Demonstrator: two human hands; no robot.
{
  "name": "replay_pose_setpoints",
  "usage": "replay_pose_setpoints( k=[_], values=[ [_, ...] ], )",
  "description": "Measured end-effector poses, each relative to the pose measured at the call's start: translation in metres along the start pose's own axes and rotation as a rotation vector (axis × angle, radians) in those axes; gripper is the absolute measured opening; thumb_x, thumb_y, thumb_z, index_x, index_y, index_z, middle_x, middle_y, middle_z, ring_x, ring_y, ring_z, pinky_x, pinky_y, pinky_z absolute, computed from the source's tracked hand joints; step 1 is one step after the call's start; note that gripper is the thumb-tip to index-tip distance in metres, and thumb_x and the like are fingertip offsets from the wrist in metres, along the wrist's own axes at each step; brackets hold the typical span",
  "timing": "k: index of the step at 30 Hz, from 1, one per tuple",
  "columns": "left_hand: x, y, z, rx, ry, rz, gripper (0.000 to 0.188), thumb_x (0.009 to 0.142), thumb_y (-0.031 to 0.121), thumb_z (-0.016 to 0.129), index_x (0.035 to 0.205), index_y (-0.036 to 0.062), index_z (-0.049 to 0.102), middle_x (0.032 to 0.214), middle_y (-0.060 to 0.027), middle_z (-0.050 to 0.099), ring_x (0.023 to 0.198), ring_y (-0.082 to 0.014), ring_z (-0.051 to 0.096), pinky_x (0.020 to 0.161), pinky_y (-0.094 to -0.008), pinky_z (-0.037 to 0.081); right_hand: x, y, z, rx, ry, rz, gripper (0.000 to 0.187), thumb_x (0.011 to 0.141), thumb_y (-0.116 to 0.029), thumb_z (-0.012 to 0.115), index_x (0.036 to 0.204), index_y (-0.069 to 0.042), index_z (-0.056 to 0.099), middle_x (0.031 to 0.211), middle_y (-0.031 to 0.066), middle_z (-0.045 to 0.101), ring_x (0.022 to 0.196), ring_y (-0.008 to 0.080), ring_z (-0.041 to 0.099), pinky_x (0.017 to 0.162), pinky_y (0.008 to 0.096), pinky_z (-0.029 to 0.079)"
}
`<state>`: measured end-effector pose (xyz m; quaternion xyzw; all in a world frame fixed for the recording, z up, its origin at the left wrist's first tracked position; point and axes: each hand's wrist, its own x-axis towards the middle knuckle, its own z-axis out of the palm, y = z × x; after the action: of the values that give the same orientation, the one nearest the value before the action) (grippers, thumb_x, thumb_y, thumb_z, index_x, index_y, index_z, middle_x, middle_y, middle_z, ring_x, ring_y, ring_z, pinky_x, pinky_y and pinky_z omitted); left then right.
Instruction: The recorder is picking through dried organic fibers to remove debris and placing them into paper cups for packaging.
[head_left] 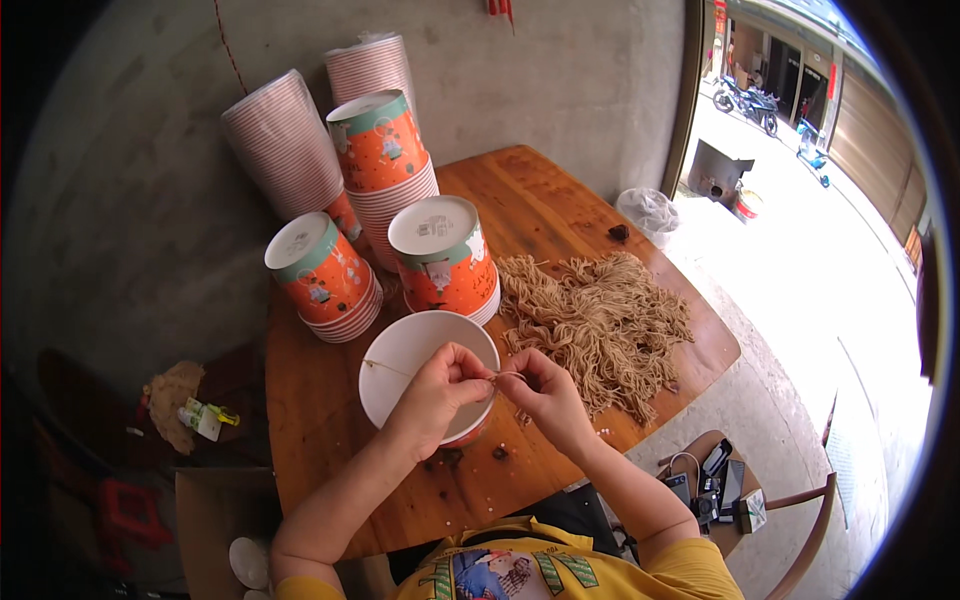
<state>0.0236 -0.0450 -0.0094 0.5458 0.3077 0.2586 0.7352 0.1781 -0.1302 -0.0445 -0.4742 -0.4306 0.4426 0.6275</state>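
Your bare left forearm (350,490) comes in from 7 o'clock, elbow bent, aimed toward 1; your bare right forearm (632,490) comes from 5, aimed toward 11. Your bare, curled left hand (440,388) pinches thumb to forefinger; your bare right hand (545,390), at its 3 o'clock, pinches likewise, fingertips close together.

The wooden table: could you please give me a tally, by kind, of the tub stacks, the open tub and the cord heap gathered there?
Upside-down orange tub stacks: 3
Plastic-wrapped tub stacks: 2
Upright open tub: 1
Tan cord heap: 1
Total: 7
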Motion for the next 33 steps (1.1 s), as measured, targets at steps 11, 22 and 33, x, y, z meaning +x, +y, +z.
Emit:
replay_pose_setpoints(
  k=[11,22,33],
  values=[
    [0.0,0.003,0.0,-0.024,0.006,-0.025,0.024,0.083,-0.007,0.063,0.099,0.0053,0.049,0.093,-0.0059,0.06,0.084,-0.0132,0.058,0.077,-0.0257,0.048,0.004,-0.002,-0.001,-0.081,0.025,-0.014,0.016,0.093,-0.014,0.064,0.097,0.001,0.058,0.08,-0.002,0.059,0.073,0.0032,0.052,0.066,0.0203,0.044],
    [0.0,0.001,-0.004,-0.062,0.005,-0.031,0.026,0.083,-0.005,0.064,0.101,0.006,0.05,0.093,-0.0061,0.061,0.084,-0.0131,0.059,0.076,-0.0256,0.048,-0.004,-0.013,-0.005,-0.633,0.101,-0.52,0.014,0.084,-0.005,0.067,0.097,-0.005,0.062,0.078,0.0056,0.06,0.061,0.0167,0.057,0.054,0.0292,0.047],
    [-0.002,0.002,-0.001,-0.027,0.027,-0.005,0.025,0.086,-0.001,0.067,0.101,0.0062,0.049,0.091,-0.0045,0.059,0.082,-0.0122,0.058,0.075,-0.0252,0.048,0.006,-0.022,-0.012,-1.08,-0.008,-0.874,0.025,0.075,-0.006,0.071,0.098,-0.01,0.063,0.072,0.0015,0.057,0.064,0.0194,0.057,0.054,0.0325,0.049]
  ],
)
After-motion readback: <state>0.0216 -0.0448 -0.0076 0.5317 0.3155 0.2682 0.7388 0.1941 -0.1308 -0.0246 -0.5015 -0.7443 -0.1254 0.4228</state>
